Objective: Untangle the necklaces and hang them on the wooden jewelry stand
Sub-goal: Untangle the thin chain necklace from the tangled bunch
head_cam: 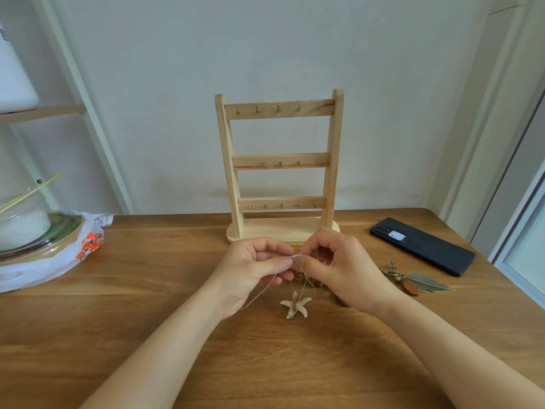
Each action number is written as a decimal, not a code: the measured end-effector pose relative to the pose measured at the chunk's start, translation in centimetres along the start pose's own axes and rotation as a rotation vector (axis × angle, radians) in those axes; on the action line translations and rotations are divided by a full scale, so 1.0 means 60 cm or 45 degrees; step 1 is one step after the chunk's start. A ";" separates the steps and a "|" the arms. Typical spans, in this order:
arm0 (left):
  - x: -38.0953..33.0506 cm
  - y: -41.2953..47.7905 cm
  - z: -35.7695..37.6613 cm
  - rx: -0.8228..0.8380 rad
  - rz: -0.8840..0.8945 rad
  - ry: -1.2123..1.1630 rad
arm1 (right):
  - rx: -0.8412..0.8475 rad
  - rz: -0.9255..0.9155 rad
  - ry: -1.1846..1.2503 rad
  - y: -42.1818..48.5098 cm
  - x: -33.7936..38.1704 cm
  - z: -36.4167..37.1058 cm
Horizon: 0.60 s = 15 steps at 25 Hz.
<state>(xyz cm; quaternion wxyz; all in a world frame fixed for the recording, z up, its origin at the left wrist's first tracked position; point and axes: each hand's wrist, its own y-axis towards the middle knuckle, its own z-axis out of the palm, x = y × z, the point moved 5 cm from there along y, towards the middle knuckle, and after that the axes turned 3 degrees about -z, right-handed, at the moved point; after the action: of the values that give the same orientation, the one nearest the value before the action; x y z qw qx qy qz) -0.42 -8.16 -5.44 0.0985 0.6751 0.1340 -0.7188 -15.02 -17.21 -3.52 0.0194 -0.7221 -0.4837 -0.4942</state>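
- Head view: just in front of the pale wooden jewelry stand (281, 160), both hands meet above the brown wooden counter (177, 290).
- The left hand (253, 270) has its grip pinched on a thin beige cord (259, 293). The right hand (339, 267) pinches the same cord just beside it.
- That cord's cream starfish pendant (295, 304) lies on the counter, nearer the person than the stand's base.
- A tangle of brown beads (295, 273) sits beneath the hands, partly hidden.
- A bronze feather pendant (424, 281) lies right of the stand, near a black phone (421, 246).
- The small brass hooks (278, 108) look bare, so probably nothing is hung yet.
- To do this step well, keep the pinches close together, work slack into the knot rather than pulling it tight, and draw the cord clear of the beads.
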 end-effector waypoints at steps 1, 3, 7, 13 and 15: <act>0.001 0.000 0.000 0.005 -0.008 -0.001 | 0.000 0.009 0.024 0.000 0.000 0.001; 0.001 0.001 0.001 0.014 -0.015 0.024 | -0.008 0.005 0.047 0.001 0.000 0.000; 0.000 0.001 -0.001 0.008 0.003 0.080 | -0.017 -0.025 -0.006 0.002 -0.001 0.002; -0.005 0.000 0.000 0.056 -0.012 0.330 | -0.017 -0.181 -0.249 0.001 0.004 0.002; -0.001 -0.001 -0.001 0.050 -0.048 0.367 | -0.067 -0.190 -0.269 0.002 0.002 -0.006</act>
<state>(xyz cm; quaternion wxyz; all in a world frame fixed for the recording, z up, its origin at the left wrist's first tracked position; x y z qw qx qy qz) -0.36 -8.11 -5.39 0.0514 0.7706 0.1452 -0.6185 -15.18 -17.41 -3.20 -0.0874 -0.7324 -0.5223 -0.4280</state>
